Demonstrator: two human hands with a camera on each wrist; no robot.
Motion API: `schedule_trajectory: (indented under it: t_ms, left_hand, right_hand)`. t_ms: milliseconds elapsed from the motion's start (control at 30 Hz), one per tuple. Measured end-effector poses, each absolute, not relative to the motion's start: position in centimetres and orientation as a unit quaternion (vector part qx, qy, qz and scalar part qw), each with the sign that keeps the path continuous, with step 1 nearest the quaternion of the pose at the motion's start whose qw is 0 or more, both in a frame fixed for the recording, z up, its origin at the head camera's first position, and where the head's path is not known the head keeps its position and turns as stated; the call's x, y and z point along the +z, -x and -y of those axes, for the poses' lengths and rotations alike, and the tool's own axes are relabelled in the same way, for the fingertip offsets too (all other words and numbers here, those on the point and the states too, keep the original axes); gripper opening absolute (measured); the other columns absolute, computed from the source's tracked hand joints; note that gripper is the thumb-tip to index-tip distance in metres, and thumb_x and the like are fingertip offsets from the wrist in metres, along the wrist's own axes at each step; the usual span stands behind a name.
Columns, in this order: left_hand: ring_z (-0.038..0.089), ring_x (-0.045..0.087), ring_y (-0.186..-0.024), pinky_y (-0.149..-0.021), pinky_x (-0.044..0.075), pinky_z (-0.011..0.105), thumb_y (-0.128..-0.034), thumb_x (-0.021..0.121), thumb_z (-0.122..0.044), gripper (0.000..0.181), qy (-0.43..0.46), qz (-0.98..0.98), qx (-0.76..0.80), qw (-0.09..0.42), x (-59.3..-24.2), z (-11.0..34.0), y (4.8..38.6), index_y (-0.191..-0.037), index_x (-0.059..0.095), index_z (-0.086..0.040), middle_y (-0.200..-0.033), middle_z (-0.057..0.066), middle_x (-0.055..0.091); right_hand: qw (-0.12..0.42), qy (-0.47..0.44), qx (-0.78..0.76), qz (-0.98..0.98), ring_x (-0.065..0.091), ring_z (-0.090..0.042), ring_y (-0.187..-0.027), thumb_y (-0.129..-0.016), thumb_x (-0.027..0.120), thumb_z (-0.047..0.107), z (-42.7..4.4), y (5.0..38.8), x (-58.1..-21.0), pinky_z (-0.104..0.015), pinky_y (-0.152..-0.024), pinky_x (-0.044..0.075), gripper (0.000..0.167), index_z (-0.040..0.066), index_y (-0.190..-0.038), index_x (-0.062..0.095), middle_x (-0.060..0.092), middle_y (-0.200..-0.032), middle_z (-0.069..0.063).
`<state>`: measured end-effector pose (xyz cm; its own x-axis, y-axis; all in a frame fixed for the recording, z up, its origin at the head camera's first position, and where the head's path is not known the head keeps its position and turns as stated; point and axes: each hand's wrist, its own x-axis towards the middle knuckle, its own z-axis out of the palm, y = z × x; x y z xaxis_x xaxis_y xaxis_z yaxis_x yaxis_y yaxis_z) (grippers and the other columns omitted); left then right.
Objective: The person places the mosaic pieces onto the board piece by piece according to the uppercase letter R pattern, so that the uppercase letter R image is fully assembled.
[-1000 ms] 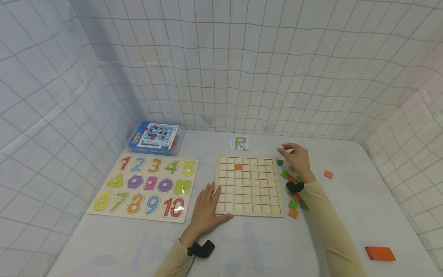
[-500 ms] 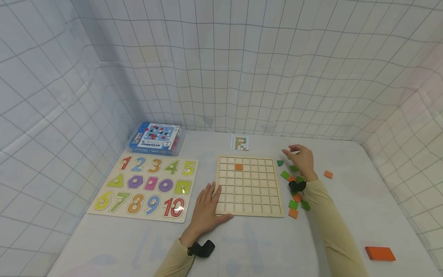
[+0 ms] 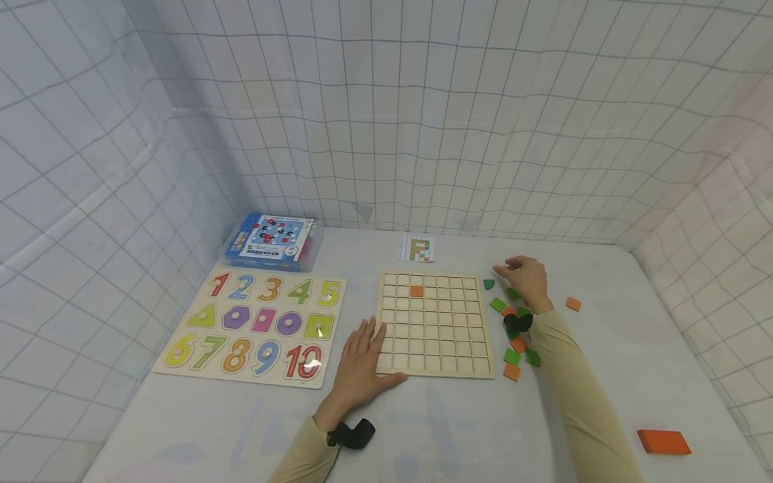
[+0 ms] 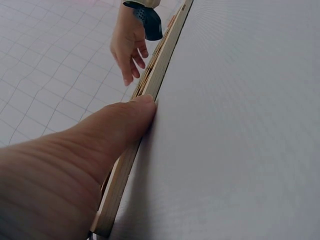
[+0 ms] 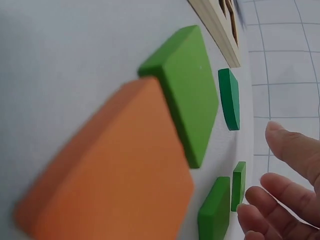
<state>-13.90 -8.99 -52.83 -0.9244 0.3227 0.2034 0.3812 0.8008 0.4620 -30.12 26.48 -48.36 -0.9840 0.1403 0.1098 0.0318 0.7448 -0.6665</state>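
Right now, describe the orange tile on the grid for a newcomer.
Find the wooden grid board, right of the number puzzle. In its second row from the far edge, third cell from the left, lies the orange tile. It sits on the board, unlike the loose tiles right of it.

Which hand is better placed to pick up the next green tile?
Likely the right hand: it is near the loose green tiles, nothing visible in its grasp. The left hand rests on the grid board, on the side away from them.
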Motion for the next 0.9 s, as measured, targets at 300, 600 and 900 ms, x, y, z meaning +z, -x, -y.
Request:
schedule_trajectory:
  t_ms: [300, 600, 900]
  left_hand:
    - [0.032, 0.01, -0.142, -0.113, 0.008, 0.045, -0.0758, 0.071, -0.055, 0.099, 0.185, 0.947, -0.257, 0.052, -52.85, 9.0, 13.9, -0.148, 0.029, -0.001, -0.153, 0.02, 0.021]
    - [0.033, 0.011, -0.142, -0.113, 0.008, 0.046, -0.0759, 0.071, -0.055, 0.098, 0.186, 0.947, -0.257, 0.05, -52.66, 9.0, 13.9, -0.147, 0.031, 0.001, -0.152, 0.021, 0.022]
    - [0.032, 0.009, -0.142, -0.113, 0.007, 0.045, -0.0763, 0.07, -0.054, 0.098, 0.181, 0.949, -0.254, 0.042, -52.63, 8.95, 13.91, -0.147, 0.03, -0.001, -0.153, 0.02, 0.021]
  right_hand:
    - [0.054, 0.05, 0.346, 0.935, 0.06, -0.038, -0.093, -0.087, 0.07, 0.025, -26.55, 30.23, -48.47, -0.048, -0.081, 0.049, 0.041, -0.008, -0.11, 0.064, 0.064, -0.105, -0.025]
    - [0.051, 0.065, 0.343, 0.936, 0.058, -0.032, -0.082, -0.085, 0.071, 0.023, -26.7, 30.32, -48.51, -0.04, -0.069, 0.048, 0.038, -0.008, -0.106, 0.064, 0.063, -0.099, -0.022]
    - [0.038, 0.089, 0.346, 0.933, 0.059, -0.033, -0.08, -0.086, 0.07, 0.024, -26.9, 30.29, -48.4, -0.041, -0.066, 0.051, 0.041, -0.008, -0.111, 0.063, 0.062, -0.1, -0.024]
